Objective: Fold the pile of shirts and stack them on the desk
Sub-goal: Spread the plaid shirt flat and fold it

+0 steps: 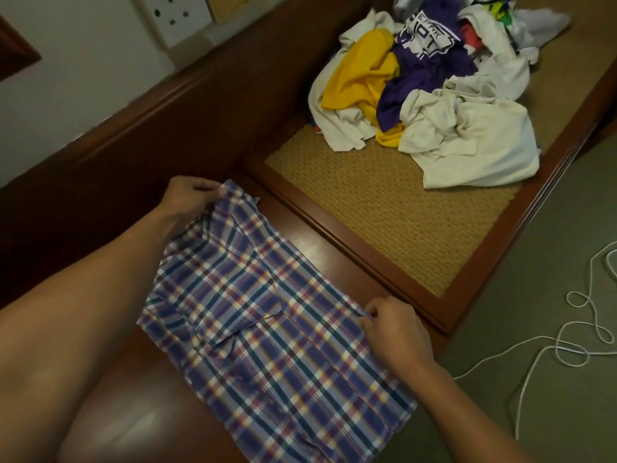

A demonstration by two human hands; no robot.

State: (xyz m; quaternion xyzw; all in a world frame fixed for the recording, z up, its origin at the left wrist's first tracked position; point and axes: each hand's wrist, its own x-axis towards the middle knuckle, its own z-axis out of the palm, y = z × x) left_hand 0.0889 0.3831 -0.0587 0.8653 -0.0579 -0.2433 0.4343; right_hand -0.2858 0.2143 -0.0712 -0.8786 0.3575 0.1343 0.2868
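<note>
Open woven mat (384,212) between plaid shirt (267,329) and shirt pile (434,88); wooden back panel (167,128) blocks left side.

Soft woven plaid cloth shirt (267,315) on glossy polished wood desk (320,242); rough woven mat inset (394,222).

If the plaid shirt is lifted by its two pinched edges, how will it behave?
The plaid shirt is probably floppy: it is rumpled near the left hand, so it would likely sag between that and the right hand. It looks thin and light. On the glossy desk it may slide when pushed.
</note>
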